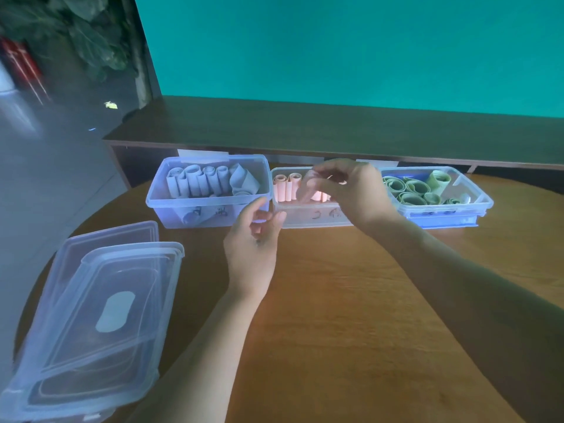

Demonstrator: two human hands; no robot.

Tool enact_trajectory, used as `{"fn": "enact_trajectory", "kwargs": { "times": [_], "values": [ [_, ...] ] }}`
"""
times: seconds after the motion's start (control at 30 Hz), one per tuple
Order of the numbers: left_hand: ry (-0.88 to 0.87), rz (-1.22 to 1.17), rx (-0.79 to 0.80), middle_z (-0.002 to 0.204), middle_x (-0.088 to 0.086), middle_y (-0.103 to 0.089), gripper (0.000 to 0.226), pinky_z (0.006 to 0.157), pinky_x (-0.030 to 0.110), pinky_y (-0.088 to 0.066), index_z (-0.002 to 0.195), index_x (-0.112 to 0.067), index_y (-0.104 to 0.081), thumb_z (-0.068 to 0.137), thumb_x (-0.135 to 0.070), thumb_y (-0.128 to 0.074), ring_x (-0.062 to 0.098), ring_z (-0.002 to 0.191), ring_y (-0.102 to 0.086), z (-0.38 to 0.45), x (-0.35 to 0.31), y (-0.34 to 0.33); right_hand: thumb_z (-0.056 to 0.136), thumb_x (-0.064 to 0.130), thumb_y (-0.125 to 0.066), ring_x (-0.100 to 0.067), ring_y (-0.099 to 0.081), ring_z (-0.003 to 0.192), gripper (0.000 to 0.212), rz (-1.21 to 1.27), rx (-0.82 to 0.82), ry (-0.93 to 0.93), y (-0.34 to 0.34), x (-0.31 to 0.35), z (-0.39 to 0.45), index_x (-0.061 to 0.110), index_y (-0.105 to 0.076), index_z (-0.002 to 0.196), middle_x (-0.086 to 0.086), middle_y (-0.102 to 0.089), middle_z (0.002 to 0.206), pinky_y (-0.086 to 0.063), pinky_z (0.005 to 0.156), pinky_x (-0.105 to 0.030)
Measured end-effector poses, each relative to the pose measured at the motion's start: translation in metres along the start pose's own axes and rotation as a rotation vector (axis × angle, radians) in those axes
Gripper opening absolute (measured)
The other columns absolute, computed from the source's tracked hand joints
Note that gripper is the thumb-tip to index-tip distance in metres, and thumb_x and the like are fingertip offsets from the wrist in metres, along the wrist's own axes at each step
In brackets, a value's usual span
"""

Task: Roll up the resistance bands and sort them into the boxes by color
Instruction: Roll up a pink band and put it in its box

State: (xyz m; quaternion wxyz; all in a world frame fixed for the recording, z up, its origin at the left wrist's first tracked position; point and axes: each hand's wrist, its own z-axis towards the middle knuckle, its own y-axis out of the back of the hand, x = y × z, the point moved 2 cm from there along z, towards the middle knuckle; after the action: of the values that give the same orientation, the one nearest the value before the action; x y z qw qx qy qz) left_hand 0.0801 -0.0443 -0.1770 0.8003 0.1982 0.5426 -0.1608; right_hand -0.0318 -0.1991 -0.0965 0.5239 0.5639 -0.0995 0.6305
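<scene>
Head view, notes traded between two observers.

– Where are the bands?

– Three clear boxes in a row at the far side of the wooden table [351,300]. The left box [189,209] holds pale grey-lilac rolls [201,180], most standing on end and one looser at its right. The middle box [305,216] holds pink rolls [287,187]. The right box [476,196], shallower and resting on a blue base, holds green rolls [409,190] lying in coils.

– Right hand?

– The right hand [351,190] hangs over the middle box, covering its right half. Fingers are bent, tips pointing down and left above the pink rolls. Motion blur there; I cannot tell whether they pinch a band or hold nothing.

– Left hand?

– The left hand [253,242] is raised in front of the gap between the left and middle boxes, palm toward the camera. Fingers loosely curled, thumb near the fingertips, nothing visible in them. It overlaps the near right corner of the left box; contact unclear.

– Anything else on the table?

– A stack of clear lids [100,306] at the near left, overhanging the table's rounded edge. A dark shelf [335,129] runs behind the boxes, with a teal wall [351,47] above it. Dark foliage [88,35] at top left.
</scene>
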Motion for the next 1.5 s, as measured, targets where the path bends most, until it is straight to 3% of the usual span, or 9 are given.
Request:
{"fn": "enact_trajectory", "kwargs": {
  "times": [0.1, 0.33, 0.5, 0.7, 0.83, 1.0, 1.13, 1.37, 1.5],
  "values": [
    [0.051, -0.035, -0.052, 0.097, -0.021, -0.066, 0.044, 0.082, 0.008, -0.044, 0.130, -0.024, -0.063, 0.092, -0.045, -0.069, -0.007, 0.095, -0.061, 0.001, 0.006, -0.003, 0.084, 0.027, -0.080, 0.002, -0.061, 0.063, 0.005, -0.100, 0.035, -0.030, -0.014, -0.007, 0.021, 0.030, -0.077, 0.087, 0.014, -0.073, 0.076, -0.050, 0.059, -0.020],
    [0.052, -0.024, -0.078, 0.100, -0.016, -0.069, 0.045, 0.088, 0.028, -0.054, 0.128, -0.026, -0.061, 0.091, -0.050, -0.069, 0.000, 0.097, -0.063, 0.007, 0.014, -0.008, 0.088, 0.020, -0.076, 0.002, -0.060, 0.069, 0.012, -0.402, 0.188, -0.046, -0.043, -0.009, 0.057, 0.018, -0.079, 0.100, 0.005, -0.075, 0.092, -0.040, 0.056, -0.001],
    [-0.001, -0.036, -0.082, 0.096, -0.014, -0.068, 0.038, 0.078, 0.010, -0.048, 0.124, -0.024, -0.061, 0.092, -0.042, -0.070, -0.002, 0.091, -0.064, 0.002, 0.010, -0.012, 0.083, 0.015, -0.082, -0.019, -0.071, 0.091, 0.016, -0.484, 0.295, -0.086, -0.058, -0.010, 0.067, 0.016, -0.079, 0.098, -0.001, -0.077, 0.095, -0.058, 0.087, -0.036],
    [-0.001, -0.033, -0.081, 0.099, -0.012, -0.068, 0.038, 0.080, 0.015, -0.051, 0.123, -0.027, -0.061, 0.091, -0.046, -0.069, 0.000, 0.093, -0.064, 0.002, 0.013, -0.012, 0.076, 0.019, -0.087, -0.018, -0.072, 0.090, 0.020, -0.447, 0.336, -0.100, -0.061, -0.012, 0.065, 0.018, -0.079, 0.094, 0.007, -0.070, 0.081, -0.056, 0.082, -0.026],
    [0.007, -0.030, -0.079, 0.097, -0.012, -0.068, 0.036, 0.079, 0.013, -0.049, 0.122, -0.029, -0.061, 0.091, -0.046, -0.070, 0.002, 0.091, -0.063, 0.002, 0.013, -0.013, 0.075, 0.022, -0.089, -0.017, -0.071, 0.091, 0.028, -0.430, 0.343, -0.121, -0.056, -0.012, 0.065, 0.017, -0.079, 0.101, 0.002, -0.077, 0.095, -0.058, 0.088, -0.033],
    [0.001, -0.016, -0.081, 0.097, -0.012, -0.067, 0.037, 0.078, 0.011, -0.048, 0.122, -0.022, -0.062, 0.092, -0.042, -0.071, -0.003, 0.091, -0.062, 0.002, 0.015, -0.012, 0.078, 0.014, -0.085, -0.002, -0.068, 0.082, 0.030, -0.411, 0.371, -0.128, -0.044, -0.012, 0.062, 0.016, -0.077, 0.107, 0.004, -0.076, 0.100, -0.048, 0.062, -0.005],
    [0.036, -0.013, -0.085, 0.098, -0.013, -0.067, 0.035, 0.079, 0.013, -0.049, 0.122, -0.024, -0.063, 0.093, -0.043, -0.070, -0.003, 0.092, -0.062, 0.002, 0.019, -0.010, 0.086, 0.007, -0.077, -0.009, -0.070, 0.091, 0.027, -0.407, 0.320, -0.104, -0.029, -0.004, 0.052, 0.014, -0.075, 0.112, 0.002, -0.076, 0.103, -0.054, 0.078, -0.015],
    [0.102, 0.039, -0.098, 0.092, -0.015, -0.067, 0.032, 0.081, 0.019, -0.049, 0.109, -0.023, -0.063, 0.091, -0.049, -0.068, -0.005, 0.087, -0.063, -0.007, 0.015, -0.001, 0.088, 0.019, -0.076, -0.008, -0.068, 0.086, 0.015, -0.381, 0.265, -0.065, -0.006, 0.019, 0.012, 0.019, -0.078, 0.103, 0.005, -0.076, 0.097, -0.052, 0.076, -0.021],
    [0.121, 0.130, -0.071, 0.093, -0.013, -0.066, 0.033, 0.083, 0.023, -0.051, 0.113, -0.015, -0.066, 0.093, -0.042, -0.069, -0.006, 0.086, -0.061, -0.030, 0.008, 0.012, 0.089, 0.016, -0.075, -0.009, -0.068, 0.083, 0.014, -0.285, 0.270, -0.101, -0.004, 0.033, -0.034, 0.017, -0.076, 0.103, 0.004, -0.074, 0.090, -0.048, 0.066, -0.011]
  ]
}}
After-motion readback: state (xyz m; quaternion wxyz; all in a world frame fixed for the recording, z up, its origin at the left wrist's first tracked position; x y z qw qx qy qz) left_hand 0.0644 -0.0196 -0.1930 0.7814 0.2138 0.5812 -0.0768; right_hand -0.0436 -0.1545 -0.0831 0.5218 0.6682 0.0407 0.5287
